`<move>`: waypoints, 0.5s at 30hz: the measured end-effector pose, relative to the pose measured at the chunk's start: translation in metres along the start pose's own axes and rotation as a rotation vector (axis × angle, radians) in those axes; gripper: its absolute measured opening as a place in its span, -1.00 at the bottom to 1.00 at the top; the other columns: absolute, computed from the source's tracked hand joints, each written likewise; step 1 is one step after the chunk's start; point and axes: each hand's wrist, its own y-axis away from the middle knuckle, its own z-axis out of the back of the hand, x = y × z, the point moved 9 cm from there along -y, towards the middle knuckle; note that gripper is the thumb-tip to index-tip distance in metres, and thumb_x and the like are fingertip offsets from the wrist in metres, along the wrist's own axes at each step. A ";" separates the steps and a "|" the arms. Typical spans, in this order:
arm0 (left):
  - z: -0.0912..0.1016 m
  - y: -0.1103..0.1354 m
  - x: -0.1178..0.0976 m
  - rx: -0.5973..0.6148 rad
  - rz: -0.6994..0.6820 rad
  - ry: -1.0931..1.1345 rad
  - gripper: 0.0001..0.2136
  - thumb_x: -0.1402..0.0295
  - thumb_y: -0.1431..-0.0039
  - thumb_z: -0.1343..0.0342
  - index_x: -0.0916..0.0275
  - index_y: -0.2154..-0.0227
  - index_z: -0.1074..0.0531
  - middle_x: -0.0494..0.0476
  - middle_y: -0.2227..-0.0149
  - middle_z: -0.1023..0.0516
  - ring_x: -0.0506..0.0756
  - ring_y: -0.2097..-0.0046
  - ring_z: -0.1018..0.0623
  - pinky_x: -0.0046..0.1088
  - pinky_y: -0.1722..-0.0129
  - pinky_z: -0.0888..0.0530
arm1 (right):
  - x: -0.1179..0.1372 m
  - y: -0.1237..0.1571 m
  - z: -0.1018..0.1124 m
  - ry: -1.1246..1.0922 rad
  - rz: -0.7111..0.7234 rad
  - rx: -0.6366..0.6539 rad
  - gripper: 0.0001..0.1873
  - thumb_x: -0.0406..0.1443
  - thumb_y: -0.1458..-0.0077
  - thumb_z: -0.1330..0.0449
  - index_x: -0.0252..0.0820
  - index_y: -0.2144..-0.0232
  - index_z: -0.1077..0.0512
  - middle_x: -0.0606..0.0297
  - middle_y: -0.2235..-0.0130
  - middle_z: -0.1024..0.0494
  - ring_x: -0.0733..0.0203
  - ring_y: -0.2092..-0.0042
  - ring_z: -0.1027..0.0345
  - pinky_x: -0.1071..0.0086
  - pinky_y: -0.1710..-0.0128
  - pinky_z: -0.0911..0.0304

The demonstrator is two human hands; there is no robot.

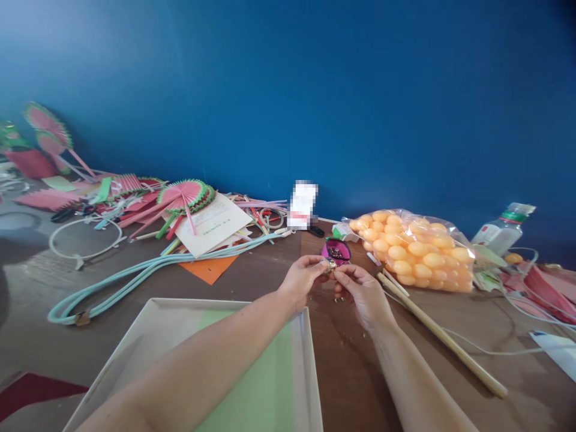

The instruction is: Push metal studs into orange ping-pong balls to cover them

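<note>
My left hand (302, 281) pinches a small shiny gold-and-silver piece (330, 264), too small to name exactly. The fingertips of my right hand (363, 295) are closed together at its near side; whether they grip the piece itself or something tiny on it I cannot make out. Just behind my fingers sits a magenta box (344, 252) with small dark and metallic bits inside. A few tiny metal pieces (339, 299) lie on the brown table (348, 372) below my right fingers. My left forearm crosses over a shallow white tray (310, 366) with a green strip.
Beyond my right hand lies a clear bag of orange balls (418, 249), with a wooden stick (445, 333) in front and a plastic bottle (501, 231) farther right. Leftward are pale blue tubes (135, 285), a white sheet (211, 225) and watermelon-patterned paper fans (186, 197). A blue wall (288, 102) rises behind.
</note>
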 end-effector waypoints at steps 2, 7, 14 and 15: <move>0.000 0.000 0.000 0.003 0.007 0.003 -0.87 0.47 -0.02 -0.20 0.36 0.35 -0.41 0.15 0.36 -0.51 -0.02 0.39 -0.51 -0.38 0.15 -0.46 | 0.001 0.000 0.000 -0.008 -0.003 -0.002 -0.74 -0.20 0.19 -0.40 -0.19 0.43 -0.47 0.33 0.46 -0.54 0.38 0.54 -0.30 0.51 0.57 -0.26; 0.001 -0.001 0.001 0.005 0.006 0.003 -0.89 0.47 -0.03 -0.20 0.37 0.36 -0.41 0.14 0.37 -0.51 -0.02 0.39 -0.51 -0.38 0.15 -0.46 | 0.002 -0.001 0.001 0.019 0.004 -0.004 -0.76 -0.21 0.18 -0.40 -0.18 0.44 -0.49 0.37 0.51 -0.51 0.40 0.58 -0.25 0.53 0.61 -0.17; 0.002 -0.002 0.002 -0.008 0.002 0.013 -0.86 0.44 0.00 -0.23 0.35 0.37 -0.41 0.14 0.36 -0.51 0.00 0.36 -0.52 -0.33 0.12 -0.46 | 0.001 -0.002 0.002 0.029 0.017 -0.001 -0.78 -0.22 0.17 -0.40 -0.18 0.45 -0.50 0.36 0.49 -0.52 0.41 0.59 -0.23 0.52 0.62 -0.12; 0.002 -0.002 0.002 -0.008 0.000 0.015 -0.85 0.44 0.01 -0.24 0.35 0.37 -0.41 0.15 0.36 -0.52 0.00 0.35 -0.53 -0.32 0.11 -0.46 | 0.001 -0.002 0.001 0.030 0.013 -0.003 -0.78 -0.22 0.18 -0.40 -0.18 0.45 -0.50 0.35 0.49 -0.52 0.41 0.59 -0.23 0.52 0.62 -0.11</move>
